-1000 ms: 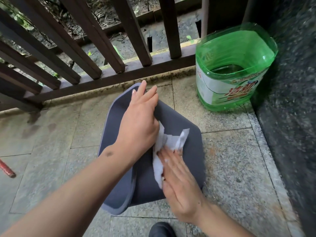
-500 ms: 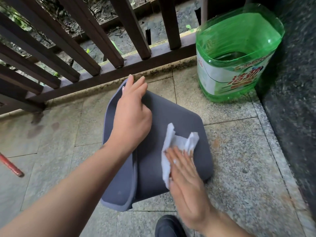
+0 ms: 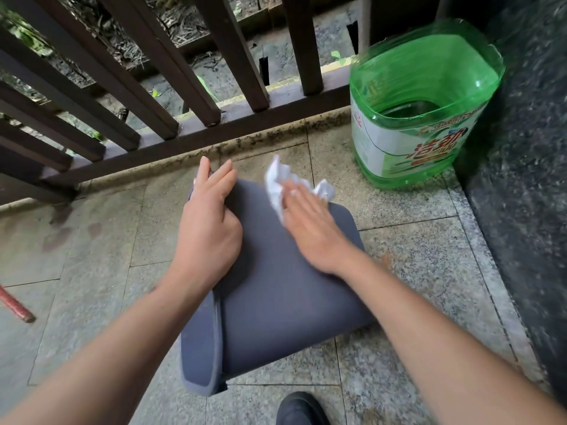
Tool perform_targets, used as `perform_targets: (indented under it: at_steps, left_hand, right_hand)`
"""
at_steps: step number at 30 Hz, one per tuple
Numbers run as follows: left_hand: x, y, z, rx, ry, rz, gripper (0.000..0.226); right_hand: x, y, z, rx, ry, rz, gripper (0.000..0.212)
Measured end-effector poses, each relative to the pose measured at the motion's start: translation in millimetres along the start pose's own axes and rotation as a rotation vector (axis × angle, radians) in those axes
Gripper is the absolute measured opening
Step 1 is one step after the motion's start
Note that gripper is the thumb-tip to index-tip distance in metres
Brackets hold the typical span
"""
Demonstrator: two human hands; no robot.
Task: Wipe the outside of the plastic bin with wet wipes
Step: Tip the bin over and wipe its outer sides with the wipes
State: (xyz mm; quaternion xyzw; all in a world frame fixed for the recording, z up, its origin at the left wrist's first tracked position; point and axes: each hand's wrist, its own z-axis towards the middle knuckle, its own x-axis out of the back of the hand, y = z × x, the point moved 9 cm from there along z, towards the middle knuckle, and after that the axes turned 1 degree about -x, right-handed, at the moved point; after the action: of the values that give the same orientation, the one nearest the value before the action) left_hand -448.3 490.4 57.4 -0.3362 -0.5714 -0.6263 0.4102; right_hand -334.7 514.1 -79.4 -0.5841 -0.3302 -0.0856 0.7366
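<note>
A dark grey plastic bin [image 3: 276,302] lies on its side on the stone floor, its rim towards the left. My left hand [image 3: 210,228] rests on the bin's upper left edge near the rim, fingers straight and pointing away from me. My right hand [image 3: 310,228] lies flat on the bin's upturned side and presses a crumpled white wet wipe [image 3: 277,187] against it at the far end. The wipe sticks out past my fingertips on both sides.
A cut-open green plastic container [image 3: 420,118] stands at the back right by a dark stone wall [image 3: 527,179]. A brown railing [image 3: 184,111] runs along the far edge. A red rod tip [image 3: 17,306] lies at the left. A dark shoe [image 3: 300,409] is below the bin.
My right hand slid the wipe along the bin's side away from me, from the near middle to the far end. My left hand stayed on the rim edge.
</note>
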Motion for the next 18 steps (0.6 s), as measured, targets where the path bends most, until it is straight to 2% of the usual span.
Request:
perform_targets:
  at_steps: [2,4,9,13,18]
  left_hand:
    - [1.1,-4.5,-3.1,0.021,-0.002,-0.005,0.070]
    - [-0.1,-2.8,-2.6,0.010,-0.009,-0.017,0.070]
    - [-3.7,16.4,3.8,-0.125,-0.059,-0.034,0.072]
    - [-17.2,46.8,3.7,-0.341,-0.228,0.030,0.081]
    - [-33.0,85.8,-12.1,-0.614,-0.339,0.073,0.079]
  right_hand:
    - [-0.2,48.7,6.9,-0.263,-0.099,0.062,0.048]
    - [-0.5,72.7,6.1,-0.370,-0.139,0.163,0.043]
    - [12.0,77.9,-10.2,-0.434,-0.073,0.281,0.037]
    - [33.9,87.1,-41.9,-0.444,0.017,0.329,0.036]
    - [56.5,87.0,-104.0,-0.441,0.193,0.438,0.036]
